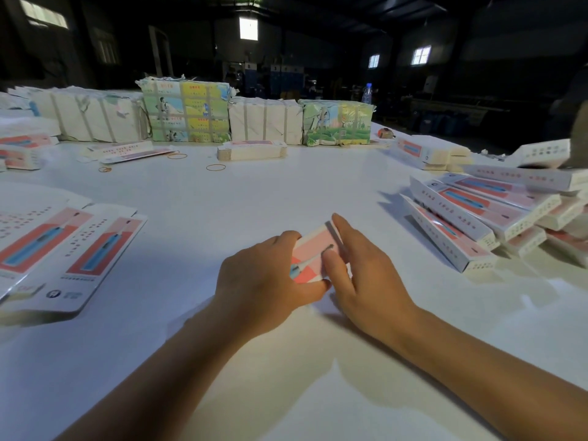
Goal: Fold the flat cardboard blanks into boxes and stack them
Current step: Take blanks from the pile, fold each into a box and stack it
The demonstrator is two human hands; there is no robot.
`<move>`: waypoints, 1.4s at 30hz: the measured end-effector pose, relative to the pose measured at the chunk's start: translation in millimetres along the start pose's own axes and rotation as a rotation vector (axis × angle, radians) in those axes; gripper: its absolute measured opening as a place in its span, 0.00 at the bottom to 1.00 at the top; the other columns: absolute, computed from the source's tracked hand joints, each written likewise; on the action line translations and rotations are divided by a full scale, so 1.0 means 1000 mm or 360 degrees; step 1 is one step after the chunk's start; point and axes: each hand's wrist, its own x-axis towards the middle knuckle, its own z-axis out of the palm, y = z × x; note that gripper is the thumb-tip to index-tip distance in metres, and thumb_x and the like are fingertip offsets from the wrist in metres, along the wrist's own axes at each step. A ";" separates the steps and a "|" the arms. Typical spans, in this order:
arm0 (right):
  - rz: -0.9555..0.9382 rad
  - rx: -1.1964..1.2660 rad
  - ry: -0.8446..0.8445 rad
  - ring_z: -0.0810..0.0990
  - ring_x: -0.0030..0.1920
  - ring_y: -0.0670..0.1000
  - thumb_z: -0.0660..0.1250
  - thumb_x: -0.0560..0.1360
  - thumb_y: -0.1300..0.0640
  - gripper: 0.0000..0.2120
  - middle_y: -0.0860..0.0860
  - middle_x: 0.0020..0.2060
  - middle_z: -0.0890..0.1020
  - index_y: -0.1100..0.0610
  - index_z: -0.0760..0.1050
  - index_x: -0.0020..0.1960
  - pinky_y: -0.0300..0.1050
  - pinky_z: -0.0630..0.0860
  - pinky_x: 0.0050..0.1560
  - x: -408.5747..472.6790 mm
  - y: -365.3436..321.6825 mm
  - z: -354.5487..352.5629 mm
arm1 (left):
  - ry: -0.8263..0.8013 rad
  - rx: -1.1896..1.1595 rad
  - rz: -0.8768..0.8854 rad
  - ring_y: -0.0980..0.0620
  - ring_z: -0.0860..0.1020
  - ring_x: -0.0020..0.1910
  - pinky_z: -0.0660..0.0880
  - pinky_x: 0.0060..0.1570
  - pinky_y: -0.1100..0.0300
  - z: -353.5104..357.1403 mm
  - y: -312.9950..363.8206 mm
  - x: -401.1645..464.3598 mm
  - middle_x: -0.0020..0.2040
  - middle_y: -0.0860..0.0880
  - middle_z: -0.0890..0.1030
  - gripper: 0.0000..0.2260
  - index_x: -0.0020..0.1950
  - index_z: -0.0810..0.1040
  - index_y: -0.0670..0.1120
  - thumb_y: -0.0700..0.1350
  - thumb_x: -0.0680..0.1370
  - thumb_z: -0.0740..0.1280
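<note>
A: Where is the pink-and-white printed cardboard box (313, 254) located?

B: On the white table (254, 192), near its front middle, between the two hands. Its printed face is up and tilted toward the person.

A: State its long axis.

B: The long axis runs from near-left to far-right, away from the person. The far end points toward the pile of folded pink-and-white boxes (477, 224) at the right. The near end is hidden behind the hands, so the full length cannot be told.

A: Condition of the left hand (264, 278)?

B: Curled round the box's left edge, thumb underneath at the near corner, fingers over the top left side. It is grasping the box.

A: And the right hand (366, 275)?

B: Fingers are straight and lie flat against the box's right side, the thumb resting on the printed face. It presses the box and is not clenched round it.

A: Where does the box sit relative to the grip?

B: The hands cover its near half; the far corner protrudes beyond the fingertips.

A: Other items?

B: Flat pink-and-white cardboard blanks (63, 246) lie at the left, well apart from the box. Orange rubber bands (215, 167) lie farther back, before a row of paper-wrapped strapped bundles (186, 111).
</note>
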 end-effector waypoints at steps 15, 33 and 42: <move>0.0378 0.1397 0.0106 0.84 0.45 0.50 0.58 0.79 0.65 0.23 0.49 0.40 0.86 0.43 0.85 0.43 0.48 0.80 0.53 0.007 0.001 -0.009 | 0.0251 0.0151 0.0131 0.54 0.76 0.47 0.63 0.36 0.64 -0.004 -0.005 -0.003 0.52 0.57 0.78 0.28 0.61 0.67 0.57 0.68 0.67 0.66; 0.0029 0.0620 -0.0216 0.76 0.56 0.46 0.62 0.73 0.51 0.27 0.47 0.57 0.77 0.53 0.62 0.70 0.46 0.72 0.60 -0.007 -0.015 -0.001 | 0.0216 0.0298 0.0133 0.52 0.75 0.46 0.71 0.41 0.61 -0.004 -0.008 0.001 0.53 0.55 0.78 0.23 0.63 0.67 0.54 0.61 0.71 0.65; -0.0586 -0.0034 -0.0241 0.62 0.73 0.56 0.67 0.73 0.56 0.33 0.54 0.74 0.61 0.55 0.57 0.74 0.51 0.64 0.70 0.002 0.015 -0.004 | -0.0081 0.0263 0.0184 0.56 0.77 0.50 0.73 0.47 0.61 -0.010 -0.025 -0.005 0.55 0.59 0.77 0.28 0.62 0.65 0.60 0.68 0.66 0.63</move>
